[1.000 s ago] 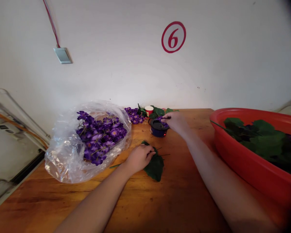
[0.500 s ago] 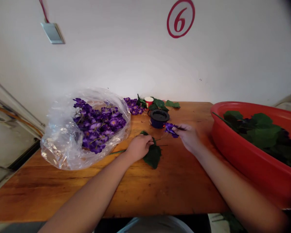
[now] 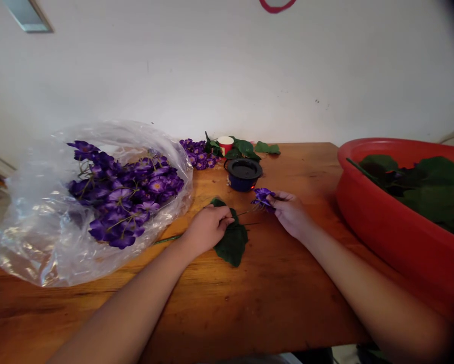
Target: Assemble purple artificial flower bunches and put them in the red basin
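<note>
My left hand [image 3: 209,225] is closed on a green leaf stem, with its broad leaves [image 3: 232,245] spread around the fingers just above the table. Thin bare stem ends point right from it. My right hand [image 3: 289,212] pinches a small purple flower [image 3: 263,198], whose thin stalks reach left toward the leaf stem. Just behind the flower stands a small dark blue pot [image 3: 243,174] with a black top and a glowing red light. The flower is apart from the pot. Part of the leaf stem is hidden under my left hand.
On the left, a clear plastic bag [image 3: 33,237] holds many purple flowers [image 3: 124,192]. A red tub [image 3: 386,253] with green leaves [image 3: 435,182] stands at the right. Behind the pot are a red-and-white cup [image 3: 225,145], more purple flowers [image 3: 199,153] and loose leaves [image 3: 267,148] by the wall.
The view has tilted down and drawn closer. My right hand has moved slightly toward my left with the flower. Both hands keep their hold.
</note>
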Motion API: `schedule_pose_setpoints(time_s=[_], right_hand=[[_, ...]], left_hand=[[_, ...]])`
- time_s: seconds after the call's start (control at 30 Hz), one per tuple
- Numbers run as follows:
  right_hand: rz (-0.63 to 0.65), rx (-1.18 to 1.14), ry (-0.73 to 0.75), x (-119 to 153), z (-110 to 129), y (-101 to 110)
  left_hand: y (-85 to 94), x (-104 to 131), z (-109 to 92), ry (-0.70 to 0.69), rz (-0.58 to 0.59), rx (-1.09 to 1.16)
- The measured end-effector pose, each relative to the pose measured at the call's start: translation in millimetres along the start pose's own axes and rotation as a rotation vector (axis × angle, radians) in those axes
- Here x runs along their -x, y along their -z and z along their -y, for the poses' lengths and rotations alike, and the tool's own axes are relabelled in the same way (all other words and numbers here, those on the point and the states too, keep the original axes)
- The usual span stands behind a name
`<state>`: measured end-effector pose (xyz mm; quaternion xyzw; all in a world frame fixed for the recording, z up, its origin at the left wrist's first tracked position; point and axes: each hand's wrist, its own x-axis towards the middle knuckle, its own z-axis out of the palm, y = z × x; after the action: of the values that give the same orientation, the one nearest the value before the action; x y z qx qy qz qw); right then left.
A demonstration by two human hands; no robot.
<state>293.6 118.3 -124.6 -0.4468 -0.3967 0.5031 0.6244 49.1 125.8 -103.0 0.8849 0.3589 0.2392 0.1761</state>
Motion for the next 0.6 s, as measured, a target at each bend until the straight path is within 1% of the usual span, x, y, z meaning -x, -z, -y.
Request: schedule_pose_setpoints(time_s=[0.2,0.47,0.6], right_hand=[[-0.033,0.019,0.01,0.5,-0.8,-1.3],[-0.004,-0.017,-0.013,4.5,2.1,-4.9],[-0.028,-0.057,-0.006,4.9,2.0,-6.0]], left_hand=[[0.1,0.1,-0.7,-0.005,-0.009,0.012],[1.2,0.8,-1.9,-0.008,0.01,0.008],[0.4,1.0,-0.9,-0.009,0.0,0.02]])
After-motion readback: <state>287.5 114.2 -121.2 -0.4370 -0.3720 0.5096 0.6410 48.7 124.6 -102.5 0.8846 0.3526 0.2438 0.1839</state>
